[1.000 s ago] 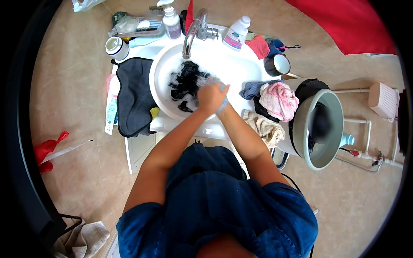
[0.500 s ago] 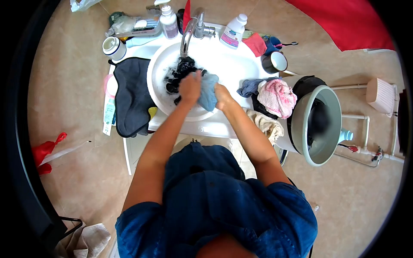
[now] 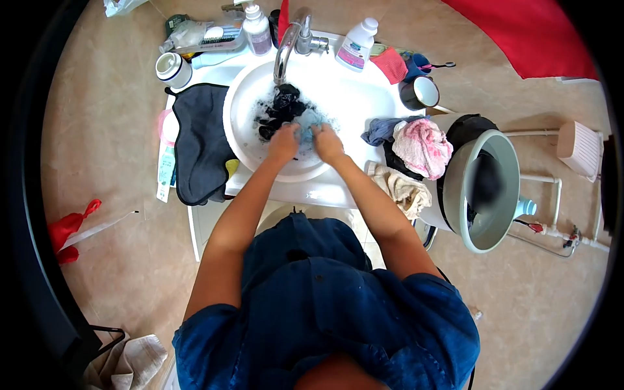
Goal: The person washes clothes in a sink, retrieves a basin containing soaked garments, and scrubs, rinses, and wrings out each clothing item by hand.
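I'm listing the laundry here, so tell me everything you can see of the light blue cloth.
The light blue cloth looks soft, wet and crumpled, low in the white basin amid suds. Black cloth lies close by, farther back and leftward. The left hand touches its left side, the right hand its right; how firmly they grip is unclear. Its full outline cannot be made out.

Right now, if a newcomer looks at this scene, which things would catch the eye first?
Probably the bright red fabric at the upper right comes first. Next come the left hand and right hand, at a light-blue cloth in the white basin, beside black fabric. A bunched pink-and-white cloth also stands out, to the basin's right.
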{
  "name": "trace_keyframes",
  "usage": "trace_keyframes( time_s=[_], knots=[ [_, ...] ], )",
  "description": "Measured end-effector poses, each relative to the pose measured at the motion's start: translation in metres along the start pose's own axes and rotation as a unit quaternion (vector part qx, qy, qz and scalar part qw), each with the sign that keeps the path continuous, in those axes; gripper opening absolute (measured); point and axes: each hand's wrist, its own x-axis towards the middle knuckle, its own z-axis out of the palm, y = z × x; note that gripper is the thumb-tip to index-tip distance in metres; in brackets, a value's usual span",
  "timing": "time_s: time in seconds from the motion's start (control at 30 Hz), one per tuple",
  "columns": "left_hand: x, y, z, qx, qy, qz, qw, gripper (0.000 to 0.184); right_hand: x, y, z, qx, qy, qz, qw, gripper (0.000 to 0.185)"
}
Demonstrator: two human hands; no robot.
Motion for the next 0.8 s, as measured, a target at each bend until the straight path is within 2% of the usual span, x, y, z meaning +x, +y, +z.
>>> trace_keyframes(
  time_s=[0.03,0.07,0.13,0.17,0.27,0.33,0.37,0.43,0.47,0.53,0.63,0.73,0.8],
  knots=[
    [-0.003,0.005,0.004,0.034,-0.056,0.013,0.998,0.025,0.010,0.016,0.044,0.008,-0.027,0.060,0.998,0.032],
    [-0.004,0.006,0.005,0.068,-0.112,0.027,0.991,0.026,0.010,0.011,0.039,-0.052,-0.075,0.029,0.995,0.032],
    [-0.002,-0.021,0.034,0.082,-0.106,0.068,0.989,0.028,0.011,-0.004,0.020,-0.173,-0.168,-0.035,0.970,0.032],
    [0.000,-0.031,0.044,0.088,-0.104,0.089,0.987,0.029,0.015,-0.001,0.020,-0.189,-0.175,-0.052,0.965,0.032],
    [0.002,-0.025,0.033,0.072,-0.095,0.053,0.991,0.032,0.034,0.013,0.026,-0.128,-0.163,-0.027,0.978,0.023],
    [0.011,-0.030,0.016,-0.067,-0.054,-0.018,0.996,0.028,0.044,0.024,0.006,0.142,-0.083,0.001,0.986,0.021],
    [0.015,-0.032,0.008,-0.137,-0.034,-0.054,0.988,0.027,0.045,0.028,-0.007,0.273,-0.041,0.016,0.961,0.020],
    [0.020,-0.028,-0.010,-0.258,0.071,-0.114,0.957,0.022,0.048,0.011,-0.069,0.488,-0.097,0.097,0.862,0.018],
    [0.021,-0.021,-0.022,-0.310,0.112,-0.141,0.934,0.022,0.041,-0.007,-0.110,0.523,-0.088,0.122,0.839,0.017],
    [0.011,0.010,-0.067,-0.380,0.131,-0.204,0.893,0.024,0.033,-0.031,-0.166,0.605,-0.027,0.100,0.790,0.015],
    [0.015,0.000,-0.075,-0.362,0.244,-0.126,0.891,0.031,0.026,-0.047,-0.221,0.634,0.006,0.051,0.771,0.019],
    [0.015,0.009,-0.087,-0.312,0.157,-0.194,0.917,0.038,0.015,-0.075,-0.257,0.642,0.009,0.016,0.766,0.023],
    [0.015,0.022,-0.081,-0.225,0.169,-0.128,0.951,0.043,0.014,-0.084,-0.263,0.627,-0.017,-0.016,0.778,0.026]
  ],
)
